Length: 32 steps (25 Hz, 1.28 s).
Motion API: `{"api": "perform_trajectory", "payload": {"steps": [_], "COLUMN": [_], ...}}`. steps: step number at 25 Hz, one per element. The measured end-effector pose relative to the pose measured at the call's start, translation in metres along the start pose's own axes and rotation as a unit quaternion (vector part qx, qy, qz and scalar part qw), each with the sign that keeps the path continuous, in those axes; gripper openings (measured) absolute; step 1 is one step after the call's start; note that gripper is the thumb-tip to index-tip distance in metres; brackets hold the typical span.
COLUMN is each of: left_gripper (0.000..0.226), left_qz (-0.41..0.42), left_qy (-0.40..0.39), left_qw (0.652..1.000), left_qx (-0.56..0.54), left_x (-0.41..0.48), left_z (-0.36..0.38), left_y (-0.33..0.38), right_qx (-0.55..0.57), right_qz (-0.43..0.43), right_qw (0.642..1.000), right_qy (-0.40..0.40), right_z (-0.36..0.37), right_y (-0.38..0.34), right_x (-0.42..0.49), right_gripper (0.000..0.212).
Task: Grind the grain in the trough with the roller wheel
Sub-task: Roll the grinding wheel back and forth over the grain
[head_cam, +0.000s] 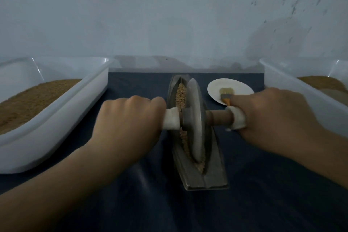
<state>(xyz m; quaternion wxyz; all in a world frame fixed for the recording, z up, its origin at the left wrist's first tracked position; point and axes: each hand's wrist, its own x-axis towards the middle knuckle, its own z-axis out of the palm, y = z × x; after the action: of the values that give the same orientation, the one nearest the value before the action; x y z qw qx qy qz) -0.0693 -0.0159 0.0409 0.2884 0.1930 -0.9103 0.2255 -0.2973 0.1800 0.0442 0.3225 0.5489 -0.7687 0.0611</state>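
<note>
A dark, perhaps cloth-covered surface (131, 84) carries the trough (205, 177), plate (216, 88), left tub (56, 118) and right tub (282, 77).

Both forearms reach forward, knuckles up; the left hand (130, 117) and right hand (273, 117) each grip one axle end of the roller wheel (196, 122).

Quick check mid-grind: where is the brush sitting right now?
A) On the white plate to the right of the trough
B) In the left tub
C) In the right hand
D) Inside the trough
A: the brush lies on the white plate to the right of the trough, just beyond the right hand, which grips the roller wheel by its handle.
</note>
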Motion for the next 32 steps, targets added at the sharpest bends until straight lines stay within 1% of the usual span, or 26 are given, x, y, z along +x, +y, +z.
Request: {"api": "perform_trajectory", "payload": {"steps": [2, 3, 5, 6, 7, 9, 10, 12, 14, 16, 18, 19, 20, 22, 23, 24, 26, 28, 29, 30, 31, 32], "left_gripper": [0.032, 0.026, 0.016, 0.014, 0.016, 0.026, 0.033, 0.039, 0.034, 0.029, 0.017, 0.011, 0.009, 0.01, 0.01, 0.011, 0.027, 0.036, 0.037, 0.036, 0.033, 0.025], "left_qz": [-0.048, -0.075, -0.1, -0.102, -0.098, -0.067, -0.04, 0.009, 0.026, -0.001, -0.059, -0.091, -0.108, -0.115, -0.115, -0.104, -0.058, -0.023, -0.024, -0.037, -0.057, -0.08], "left_qy": [-0.042, -0.054, -0.072, -0.078, -0.079, -0.066, -0.047, -0.017, -0.012, -0.052, -0.077, -0.094, -0.11, -0.134, -0.133, -0.115, -0.051, -0.008, -0.006, -0.023, -0.053, -0.074], "left_qw": [0.997, 0.994, 0.991, 0.99, 0.99, 0.994, 0.997, 1.0, 1.0, 0.998, 0.995, 0.991, 0.988, 0.984, 0.984, 0.988, 0.997, 1.0, 0.999, 0.999, 0.996, 0.993], "left_qx": [0.05, 0.059, 0.058, 0.056, 0.058, 0.06, 0.046, 0.02, 0.009, 0.028, 0.039, 0.035, 0.031, 0.024, 0.021, 0.02, 0.02, 0.019, 0.022, 0.026, 0.041, 0.05], "left_x": [0.018, 0.034, 0.062, 0.068, 0.067, 0.042, 0.027, 0.001, -0.007, 0.001, 0.028, 0.046, 0.062, 0.077, 0.072, 0.058, 0.018, -0.005, -0.005, -0.001, 0.005, 0.018], "left_z": [0.012, 0.021, 0.032, 0.034, 0.032, 0.021, 0.012, -0.007, -0.013, -0.004, 0.02, 0.026, 0.032, 0.038, 0.036, 0.033, 0.024, 0.013, 0.013, 0.015, 0.018, 0.024], "left_y": [0.005, 0.006, 0.004, 0.003, 0.003, 0.005, 0.005, -0.002, -0.012, -0.012, -0.008, -0.007, -0.008, -0.011, -0.013, -0.013, -0.007, -0.011, -0.014, -0.013, -0.01, -0.008], "right_qx": [-0.029, -0.029, 0.005, 0.014, 0.015, -0.004, -0.009, 0.01, 0.032, -0.004, -0.037, -0.032, -0.01, 0.013, 0.005, -0.009, -0.031, -0.026, -0.021, -0.024, -0.031, -0.038], "right_qz": [0.041, 0.067, 0.104, 0.109, 0.106, 0.064, 0.035, -0.005, -0.007, 0.029, 0.072, 0.088, 0.1, 0.104, 0.093, 0.067, 0.009, -0.024, -0.031, -0.026, -0.006, 0.023], "right_qw": [0.999, 0.997, 0.989, 0.987, 0.988, 0.997, 0.999, 1.0, 0.999, 0.999, 0.996, 0.994, 0.991, 0.983, 0.983, 0.988, 0.999, 0.999, 0.999, 0.999, 0.999, 0.998], "right_qy": [-0.004, -0.031, -0.106, -0.116, -0.11, -0.048, -0.015, -0.017, -0.031, -0.039, -0.036, -0.06, -0.093, -0.151, -0.16, -0.139, -0.041, 0.025, 0.027, 0.027, 0.004, -0.035], "right_z": [0.005, 0.01, 0.019, 0.023, 0.023, 0.013, 0.006, -0.009, -0.012, -0.005, 0.009, 0.012, 0.017, 0.022, 0.019, 0.014, 0.003, -0.006, -0.006, -0.003, 0.001, 0.01], "right_y": [-0.009, -0.013, -0.015, -0.014, -0.012, -0.01, -0.009, -0.005, 0.001, -0.005, -0.013, -0.014, -0.011, -0.004, -0.003, -0.004, -0.006, -0.003, -0.002, -0.002, -0.006, -0.008], "right_x": [0.025, 0.042, 0.07, 0.075, 0.071, 0.044, 0.029, 0.004, -0.004, 0.004, 0.034, 0.054, 0.072, 0.09, 0.087, 0.075, 0.037, 0.015, 0.016, 0.021, 0.033, 0.046], "right_gripper": [0.018, 0.014, 0.009, 0.008, 0.007, 0.019, 0.023, 0.022, 0.022, 0.021, 0.018, 0.015, 0.011, 0.01, 0.007, 0.006, 0.013, 0.018, 0.019, 0.018, 0.016, 0.014]}}
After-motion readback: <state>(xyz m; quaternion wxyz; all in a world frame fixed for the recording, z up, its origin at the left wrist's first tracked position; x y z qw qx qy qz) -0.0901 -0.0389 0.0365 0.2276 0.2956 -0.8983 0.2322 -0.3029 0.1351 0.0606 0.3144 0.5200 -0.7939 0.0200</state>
